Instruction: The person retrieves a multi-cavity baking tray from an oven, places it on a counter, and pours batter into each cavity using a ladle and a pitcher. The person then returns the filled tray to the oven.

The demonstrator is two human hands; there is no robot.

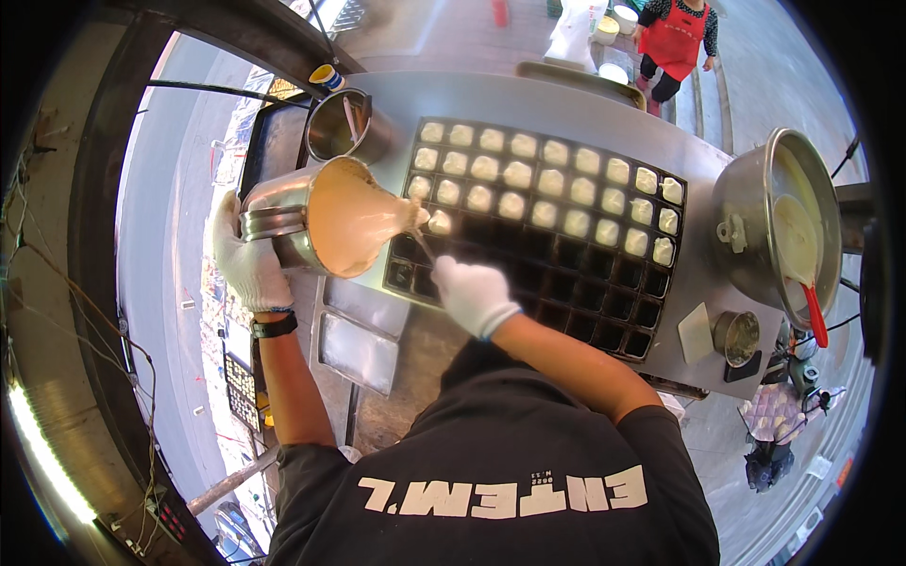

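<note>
My left hand (248,262), in a white knit glove, holds a metal pitcher (283,205) tilted to the right, with pale batter (354,219) filling its wide mouth. White-gloved too, my right hand (474,293) grips the thin handle of a utensil whose batter-coated end meets the batter at the pitcher's lip. Under both lies a dark baking pan (601,283) of square cups on a metal table. Dollops of batter (551,182) fill the three far rows and part of the fourth; the nearer cups are dark inside.
A large metal bowl (743,191) of batter with a red-handled utensil (815,315) stands right. Near it are a white scraper (696,334) and a small metal cup (736,339). A metal pot (375,134) stands far left. A person in a red apron (672,42) is beyond the table.
</note>
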